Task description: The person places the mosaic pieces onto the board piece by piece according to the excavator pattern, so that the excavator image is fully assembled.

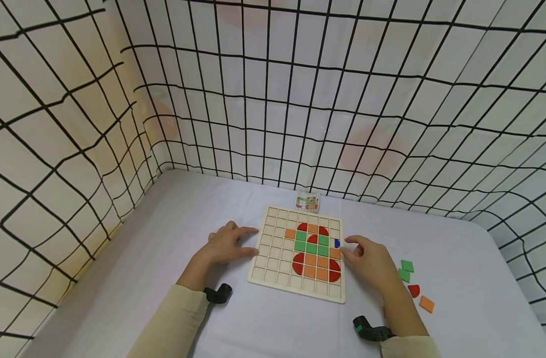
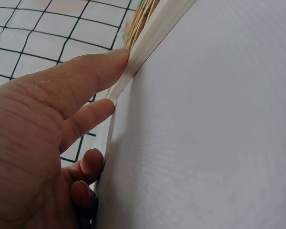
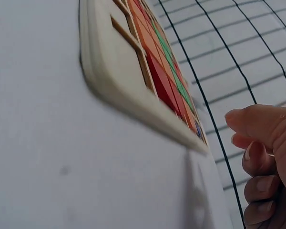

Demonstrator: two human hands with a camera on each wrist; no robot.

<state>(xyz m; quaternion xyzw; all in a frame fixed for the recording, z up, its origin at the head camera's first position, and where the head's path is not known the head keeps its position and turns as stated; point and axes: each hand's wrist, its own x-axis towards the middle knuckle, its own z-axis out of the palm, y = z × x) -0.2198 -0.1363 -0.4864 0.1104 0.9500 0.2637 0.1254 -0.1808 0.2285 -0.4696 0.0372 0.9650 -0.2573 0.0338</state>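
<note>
A pale wooden grid board (image 1: 268, 256) lies on the white cloth, part of its squares filled. It holds green square tiles (image 1: 311, 248), orange square tiles (image 1: 310, 271), red rounded tiles (image 1: 298, 263) and a small blue rounded tile (image 1: 337, 243) by the right edge. My left hand (image 1: 227, 243) touches the board's left edge with thumb and forefinger spread; the left wrist view shows the thumb (image 2: 93, 71) against the rim. My right hand (image 1: 367, 256) hovers by the right edge, thumb and forefinger apart, other fingers bent. Nothing shows between its fingers (image 3: 260, 160).
A small pattern card (image 1: 307, 201) lies behind the board. Loose green tiles (image 1: 407, 266), a red tile (image 1: 413, 290) and an orange tile (image 1: 427, 304) lie right of my right forearm. Black wire mesh (image 1: 277, 94) over white sheeting stands at the back and sides.
</note>
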